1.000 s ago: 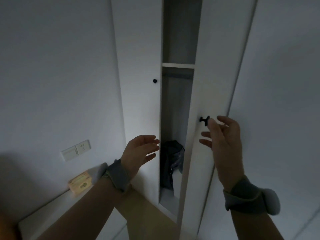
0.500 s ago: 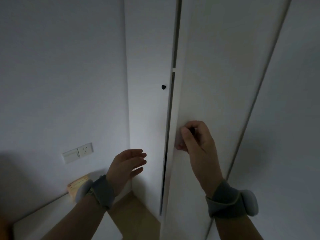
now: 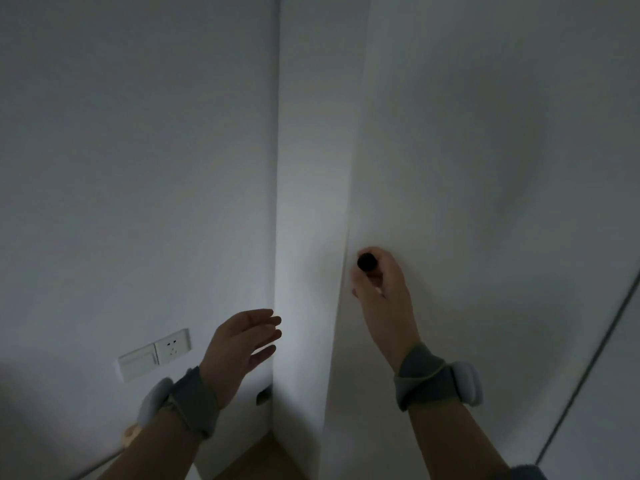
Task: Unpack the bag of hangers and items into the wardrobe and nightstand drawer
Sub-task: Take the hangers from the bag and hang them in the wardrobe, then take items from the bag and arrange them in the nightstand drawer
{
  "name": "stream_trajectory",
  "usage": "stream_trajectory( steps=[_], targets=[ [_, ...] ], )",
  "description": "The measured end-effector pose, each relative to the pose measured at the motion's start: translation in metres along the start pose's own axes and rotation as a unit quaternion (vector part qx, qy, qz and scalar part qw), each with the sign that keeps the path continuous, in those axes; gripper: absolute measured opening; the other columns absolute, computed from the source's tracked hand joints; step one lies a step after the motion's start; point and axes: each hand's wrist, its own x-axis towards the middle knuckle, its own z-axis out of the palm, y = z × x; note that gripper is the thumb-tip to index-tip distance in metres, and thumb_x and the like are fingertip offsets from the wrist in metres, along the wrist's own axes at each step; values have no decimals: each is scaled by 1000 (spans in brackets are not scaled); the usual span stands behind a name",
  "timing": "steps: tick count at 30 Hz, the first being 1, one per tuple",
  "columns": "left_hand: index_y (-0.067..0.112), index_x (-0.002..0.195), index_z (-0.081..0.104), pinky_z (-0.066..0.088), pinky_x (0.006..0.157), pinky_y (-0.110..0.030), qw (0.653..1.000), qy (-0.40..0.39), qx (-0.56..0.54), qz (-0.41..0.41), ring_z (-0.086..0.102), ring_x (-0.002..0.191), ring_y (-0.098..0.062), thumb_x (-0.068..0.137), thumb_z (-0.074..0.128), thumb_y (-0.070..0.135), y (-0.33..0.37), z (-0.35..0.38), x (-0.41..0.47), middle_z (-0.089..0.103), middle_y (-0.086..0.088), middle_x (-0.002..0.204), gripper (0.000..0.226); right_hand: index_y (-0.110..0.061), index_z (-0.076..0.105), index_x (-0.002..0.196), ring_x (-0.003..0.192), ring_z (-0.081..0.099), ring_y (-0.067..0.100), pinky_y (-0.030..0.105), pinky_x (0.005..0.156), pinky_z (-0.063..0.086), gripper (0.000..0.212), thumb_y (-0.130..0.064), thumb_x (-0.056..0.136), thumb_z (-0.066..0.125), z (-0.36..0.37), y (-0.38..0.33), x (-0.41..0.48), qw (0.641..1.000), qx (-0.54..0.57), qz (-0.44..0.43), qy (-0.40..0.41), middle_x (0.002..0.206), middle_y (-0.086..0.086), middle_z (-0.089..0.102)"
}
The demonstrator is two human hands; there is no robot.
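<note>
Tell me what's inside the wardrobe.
Nothing inside shows: the white wardrobe door covers the interior from this view. The right hand grips its black knob.

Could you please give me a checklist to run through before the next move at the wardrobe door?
1. Right hand on the black knob: ok, its fingers are curled round it.
2. Wardrobe door shut: ok, only a thin seam shows at its edge.
3. Left hand free: ok, it is open and holds nothing.
4. Left hand clear of the door edge: ok, it is off to the side and apart from the seam.
5. Items stowed inside: cannot tell, the interior is hidden.
</note>
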Motion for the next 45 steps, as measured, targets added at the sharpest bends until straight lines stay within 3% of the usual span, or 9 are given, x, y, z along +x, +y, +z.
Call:
stream_trajectory(
  steps=[4,7,9,17,25,32,35,39,45],
  targets=[
    [10,107,62,50,92,-41,1000,-18,7,-11,65,103,-26,90,53,-1,2,-6,41,69,-8,109,22,-17,53,117,97,56,23,44,91,51,34,-26,84,57,15,30,53,999,-20,22,19,120,13,51],
    [10,107,62,51,92,-41,999,-24,22,-18,65,102,-26,90,53,-1,-1,-6,66,69,-8,108,22,-15,50,119,95,52,20,28,85,45,32,-10,88,58,22,51,88,998,-43,24,42,122,11,48],
    [11,107,62,51,92,-41,999,-24,26,-25,65,102,-26,90,53,-1,-2,-5,78,69,-8,108,22,-13,47,124,95,49,18,25,85,41,39,-8,87,58,23,61,103,996,-57,26,56,119,6,42],
    [11,110,61,51,91,-39,998,-24,54,-31,65,102,-25,89,55,0,0,22,127,68,-8,110,24,-14,38,134,96,46,16,27,88,41,56,-5,83,60,19,96,150,991,-102,25,80,120,0,32],
    [9,111,60,52,91,-39,998,-10,56,-13,65,103,-26,88,56,-1,6,68,154,68,-9,110,26,-17,27,143,102,46,15,28,89,40,72,-5,82,62,-11,129,179,993,-112,8,25,128,2,32],
    [9,111,61,51,94,-40,996,81,38,-18,64,103,-26,88,56,-1,-8,67,136,68,-8,110,26,-15,18,148,122,40,19,43,106,37,86,2,78,64,-20,140,177,997,-68,-20,25,144,4,31],
    [10,112,60,52,92,-38,988,145,33,-32,65,103,-24,88,57,0,-23,55,108,69,-6,110,26,-18,15,149,130,37,21,45,110,34,84,2,81,59,-6,143,151,999,-1,22,23,146,5,31],
    [9,111,59,51,92,-38,968,244,14,-51,64,104,-25,88,55,-1,-51,29,61,68,-8,111,25,-20,34,141,121,45,14,34,103,40,61,-5,86,56,41,146,96,986,44,19,-161,138,-1,39],
    [9,111,58,50,93,-39,909,405,1,-96,62,105,-25,90,54,0,-85,-17,-59,65,-8,111,24,-29,39,132,114,47,9,33,97,46,49,-18,88,59,113,122,-9,892,90,78,-436,133,-4,43]
  ],
)
